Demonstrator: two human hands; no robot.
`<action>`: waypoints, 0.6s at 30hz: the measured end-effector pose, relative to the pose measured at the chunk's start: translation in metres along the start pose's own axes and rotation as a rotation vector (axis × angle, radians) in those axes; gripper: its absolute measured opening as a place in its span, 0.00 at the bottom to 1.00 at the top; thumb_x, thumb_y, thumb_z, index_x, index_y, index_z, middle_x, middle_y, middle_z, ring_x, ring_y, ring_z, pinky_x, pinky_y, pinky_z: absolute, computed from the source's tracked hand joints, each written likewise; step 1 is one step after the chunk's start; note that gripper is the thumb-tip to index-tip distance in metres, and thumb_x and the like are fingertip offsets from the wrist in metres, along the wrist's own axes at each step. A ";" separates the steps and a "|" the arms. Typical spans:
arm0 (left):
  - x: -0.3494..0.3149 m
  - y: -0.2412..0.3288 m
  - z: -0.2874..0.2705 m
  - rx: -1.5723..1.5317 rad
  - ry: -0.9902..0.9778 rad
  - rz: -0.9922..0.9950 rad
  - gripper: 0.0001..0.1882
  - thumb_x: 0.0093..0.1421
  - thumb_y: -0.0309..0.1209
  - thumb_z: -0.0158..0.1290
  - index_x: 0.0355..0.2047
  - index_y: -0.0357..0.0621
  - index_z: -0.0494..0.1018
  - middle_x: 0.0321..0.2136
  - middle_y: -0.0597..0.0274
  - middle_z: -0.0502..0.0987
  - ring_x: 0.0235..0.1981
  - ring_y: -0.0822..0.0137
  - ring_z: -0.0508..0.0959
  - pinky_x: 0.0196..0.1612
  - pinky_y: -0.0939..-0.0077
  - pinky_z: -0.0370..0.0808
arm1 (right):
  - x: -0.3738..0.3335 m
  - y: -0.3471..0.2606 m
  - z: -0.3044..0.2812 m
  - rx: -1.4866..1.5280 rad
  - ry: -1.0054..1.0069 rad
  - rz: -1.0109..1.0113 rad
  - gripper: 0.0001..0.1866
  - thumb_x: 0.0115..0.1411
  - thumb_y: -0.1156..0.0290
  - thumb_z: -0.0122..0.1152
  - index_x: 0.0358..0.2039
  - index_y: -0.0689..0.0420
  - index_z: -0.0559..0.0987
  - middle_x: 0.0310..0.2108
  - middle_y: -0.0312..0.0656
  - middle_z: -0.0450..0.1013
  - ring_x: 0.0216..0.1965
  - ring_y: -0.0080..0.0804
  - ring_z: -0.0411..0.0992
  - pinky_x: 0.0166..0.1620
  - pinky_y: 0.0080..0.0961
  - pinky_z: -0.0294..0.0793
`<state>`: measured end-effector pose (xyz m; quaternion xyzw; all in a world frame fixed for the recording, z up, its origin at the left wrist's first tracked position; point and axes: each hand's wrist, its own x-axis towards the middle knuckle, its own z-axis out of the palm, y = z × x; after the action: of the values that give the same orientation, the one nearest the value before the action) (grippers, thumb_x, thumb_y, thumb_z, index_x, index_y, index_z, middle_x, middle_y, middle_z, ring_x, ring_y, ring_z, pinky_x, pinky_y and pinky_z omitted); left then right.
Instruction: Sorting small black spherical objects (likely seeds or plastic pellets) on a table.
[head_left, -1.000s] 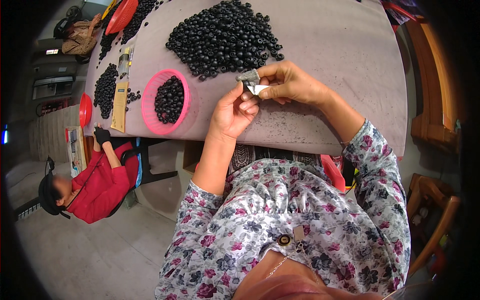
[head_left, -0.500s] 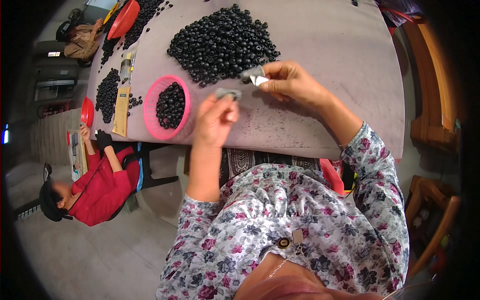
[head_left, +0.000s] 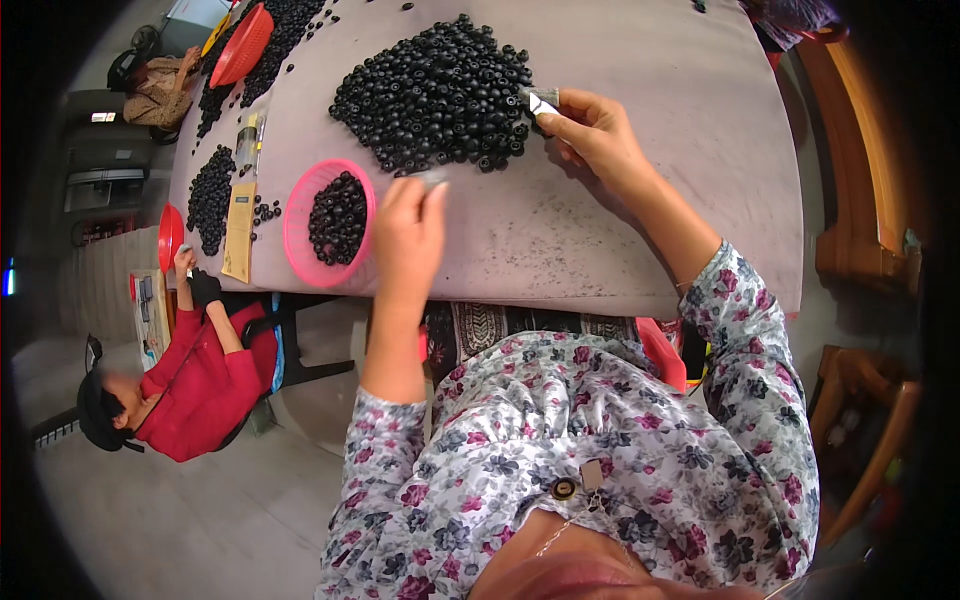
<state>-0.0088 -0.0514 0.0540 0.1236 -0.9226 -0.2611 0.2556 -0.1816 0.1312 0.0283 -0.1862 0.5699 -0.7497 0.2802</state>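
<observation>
My right hand [head_left: 597, 140] is at the right edge of a large heap of small round black pieces [head_left: 430, 95], some with a ring-shaped hole. Between its thumb and forefinger it pinches a small flat white piece [head_left: 541, 106] with a pointed edge. A grey covering wraps the forefinger's tip. Just below the heap, my left hand [head_left: 408, 225] is closed and blurred, with something grey at its fingertips. What it holds, if anything, cannot be made out. Left of that hand stands a pink plastic basket [head_left: 291, 226] partly filled with the same black pieces.
Further left lie a brown envelope [head_left: 239, 232], a clear packet [head_left: 249, 143] and smaller black heaps [head_left: 210, 200]. A red basket [head_left: 243, 50] is tilted at the far left. A person in red [head_left: 210, 375] sits at the table's left side. A wooden chair [head_left: 865, 440] stands at right.
My right hand has moved away from me, up to the heap's right edge, keeping the white piece. My left hand has shifted left toward the pink basket and turned.
</observation>
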 end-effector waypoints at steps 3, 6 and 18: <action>0.015 0.001 0.031 -0.034 -0.086 -0.045 0.07 0.59 0.29 0.58 0.29 0.37 0.73 0.26 0.53 0.75 0.28 0.52 0.77 0.31 0.62 0.72 | 0.003 0.004 -0.001 -0.055 -0.023 -0.053 0.07 0.62 0.71 0.62 0.33 0.62 0.77 0.20 0.30 0.66 0.17 0.14 0.62 0.18 0.16 0.57; 0.027 0.002 0.044 -0.019 -0.125 -0.103 0.09 0.55 0.30 0.61 0.28 0.37 0.73 0.26 0.54 0.75 0.25 0.54 0.77 0.30 0.62 0.72 | 0.002 0.008 -0.001 0.036 -0.048 0.007 0.08 0.62 0.71 0.63 0.35 0.63 0.78 0.20 0.31 0.67 0.18 0.14 0.62 0.19 0.15 0.59; 0.013 -0.008 0.055 -0.005 -0.184 -0.016 0.08 0.55 0.29 0.62 0.29 0.39 0.75 0.26 0.58 0.76 0.23 0.61 0.76 0.27 0.69 0.71 | 0.000 0.001 0.002 -0.157 -0.116 -0.038 0.14 0.60 0.72 0.63 0.46 0.65 0.79 0.25 0.31 0.72 0.22 0.13 0.65 0.25 0.15 0.64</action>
<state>-0.0488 -0.0398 0.0148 0.1059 -0.9405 -0.2759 0.1677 -0.1800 0.1301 0.0281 -0.2617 0.6061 -0.6957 0.2831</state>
